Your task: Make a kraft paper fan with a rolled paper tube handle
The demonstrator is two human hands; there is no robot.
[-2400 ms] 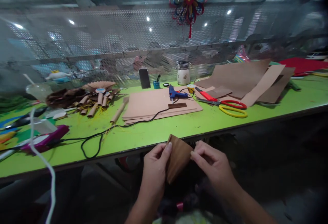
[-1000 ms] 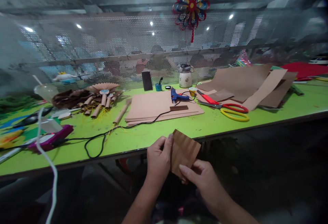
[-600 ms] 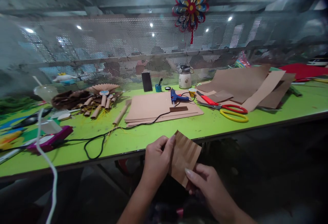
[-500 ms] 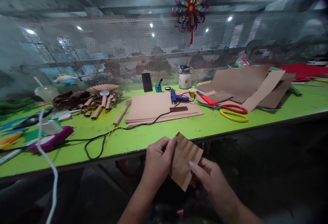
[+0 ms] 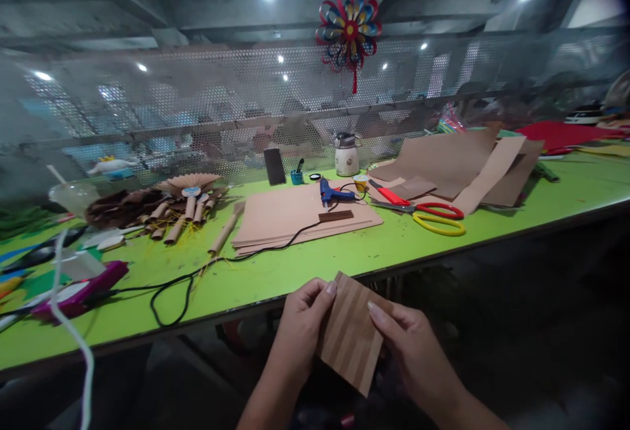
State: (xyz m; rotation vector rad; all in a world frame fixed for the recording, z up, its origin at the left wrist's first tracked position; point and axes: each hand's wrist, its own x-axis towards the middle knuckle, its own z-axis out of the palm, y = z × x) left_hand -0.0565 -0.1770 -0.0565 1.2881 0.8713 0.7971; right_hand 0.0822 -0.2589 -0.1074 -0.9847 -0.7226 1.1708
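A square of brown kraft paper (image 5: 352, 335) with darker stripes, perhaps pleats, is held tilted just off the table's front edge. My left hand (image 5: 305, 331) pinches its left upper edge, thumb on top. On the opposite edge, my right hand (image 5: 413, 344) grips it with the thumb on the face and the fingers behind. Beyond the hands lies a stack of brown card sheets (image 5: 275, 210). On that stack rest a blue glue gun (image 5: 335, 195) and a small dark brown folded strip (image 5: 336, 216).
Scissors (image 5: 438, 218) with red and yellow handles lie right of the stack, before large brown paper sheets (image 5: 443, 161). Rolled paper tubes (image 5: 184, 220) with yellow strands sit to the left. A black cable (image 5: 270, 248) crosses the green table (image 5: 295, 276); a purple power strip (image 5: 93, 289) is at left.
The paper has turned a little in my hands, and my right thumb has moved up along its edge. The whole view has shifted slightly.
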